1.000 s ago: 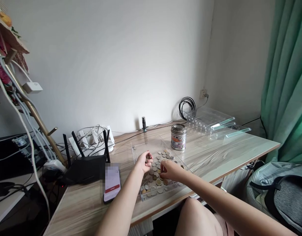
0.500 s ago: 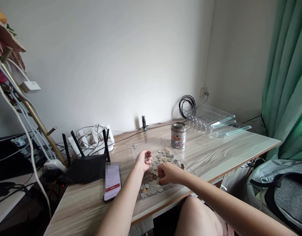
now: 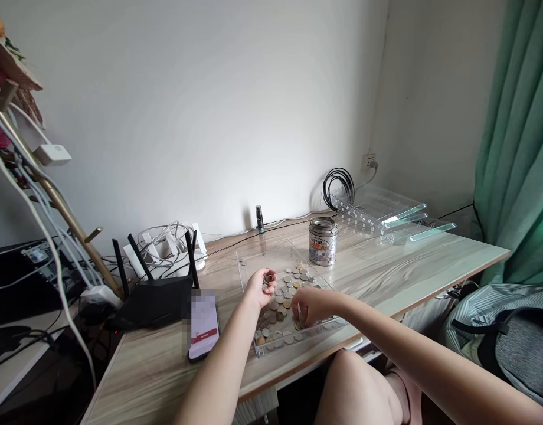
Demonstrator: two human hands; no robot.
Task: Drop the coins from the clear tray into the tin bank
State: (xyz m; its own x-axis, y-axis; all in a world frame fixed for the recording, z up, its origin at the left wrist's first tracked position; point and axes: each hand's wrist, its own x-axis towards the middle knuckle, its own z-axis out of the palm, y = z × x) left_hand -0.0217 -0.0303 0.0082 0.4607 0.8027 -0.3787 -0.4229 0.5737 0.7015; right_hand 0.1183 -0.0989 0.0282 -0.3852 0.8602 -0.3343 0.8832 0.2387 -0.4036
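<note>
Many coins, silver and gold-coloured, lie spread in a clear plastic tray on the desk. My left hand is over the tray's left side, palm turned up, its fingers curled round several coins. Lower and to the right, my right hand reaches down among the coins, its fingers bent and drawn together at a gold-coloured coin. Its fingertips are partly hidden, so the grip shows only in part. A round metal tin with a printed label stands open behind the tray.
A phone lies left of my left forearm, beside a black router and a tangle of white cables. Clear plastic panels and a black cable coil are at the back right. A small dark bottle stands by the wall.
My right hand has shifted slightly right within the tray, still down among the coins. My left hand keeps its coins almost in place. The view has moved slightly.
</note>
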